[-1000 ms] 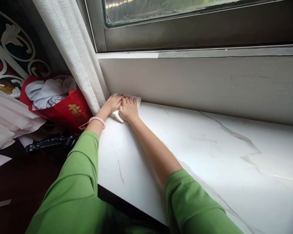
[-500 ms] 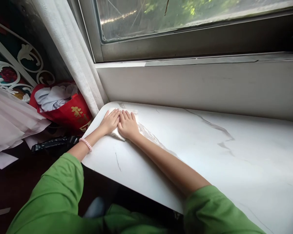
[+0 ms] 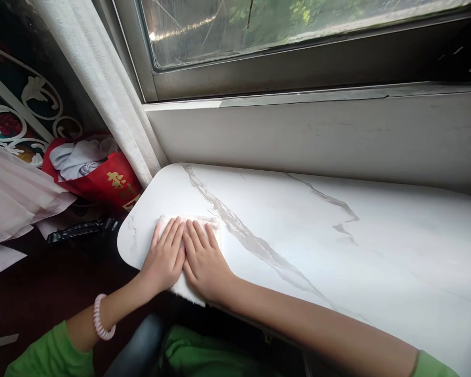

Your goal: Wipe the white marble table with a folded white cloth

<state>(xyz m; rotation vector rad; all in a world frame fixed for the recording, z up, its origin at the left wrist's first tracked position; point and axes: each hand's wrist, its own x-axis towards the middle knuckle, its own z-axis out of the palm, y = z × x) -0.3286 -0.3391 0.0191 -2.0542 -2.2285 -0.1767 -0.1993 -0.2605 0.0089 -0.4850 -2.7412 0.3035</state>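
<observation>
A white cloth lies spread on the white marble-patterned tabletop, at its near left edge. Side by side on the cloth, my left hand and my right hand press down flat with fingers stretched forward. Their thumbs meet in the middle. Most of the cloth is hidden under them; its top border and a lower corner show, and that corner reaches the table's near edge. A pink coiled band circles my left wrist.
Behind the table run a pale wall and a metal-framed window. To the left hang a white curtain and pale pink fabric. A red bag with clothes stands beside the table's rounded corner, near a black shiny item.
Both hands have drawn the cloth from the table's far left part back to the near edge, closer to my body. The grey vein they covered now shows.
</observation>
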